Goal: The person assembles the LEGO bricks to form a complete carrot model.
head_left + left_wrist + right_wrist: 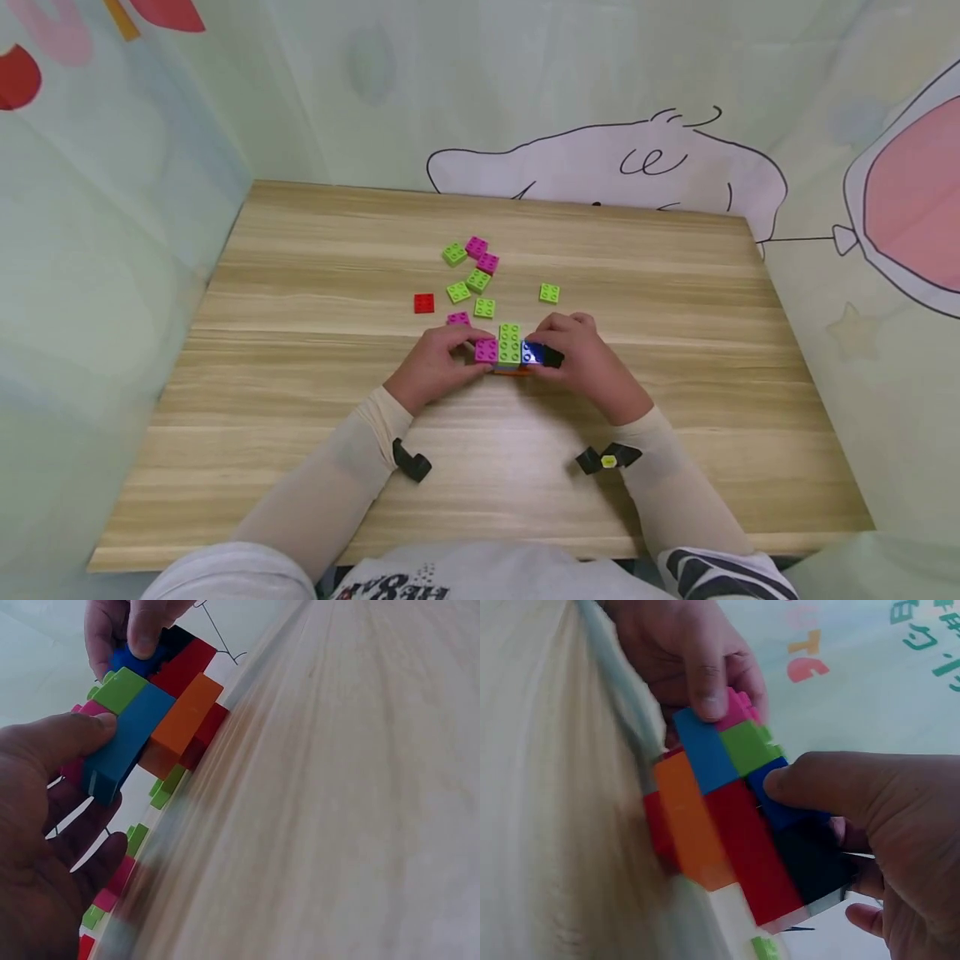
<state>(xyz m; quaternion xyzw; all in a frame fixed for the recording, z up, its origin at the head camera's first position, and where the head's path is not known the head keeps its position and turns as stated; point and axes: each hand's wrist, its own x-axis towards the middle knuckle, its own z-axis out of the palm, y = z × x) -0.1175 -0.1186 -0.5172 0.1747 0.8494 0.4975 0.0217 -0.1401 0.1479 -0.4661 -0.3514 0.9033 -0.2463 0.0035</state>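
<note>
A stack of toy building bricks stands near the middle of the table. Its tiers show a red brick (656, 825) at the bottom, an orange brick (694, 821), then a light blue brick (705, 750) beside another red brick (754, 851). On top are a pink brick (486, 351), a green brick (509, 344) and a dark blue brick (532, 352), with a black-looking piece (553, 357) on the right. My left hand (442, 365) pinches the stack's left end, thumb on the light blue brick. My right hand (588, 367) pinches the dark blue brick.
Beyond the stack lie loose green bricks (478, 280), pink bricks (477, 247) and a red brick (423, 303). Another green brick (549, 292) sits apart to the right. Printed curtains surround the wooden table (300, 375) at its back and sides.
</note>
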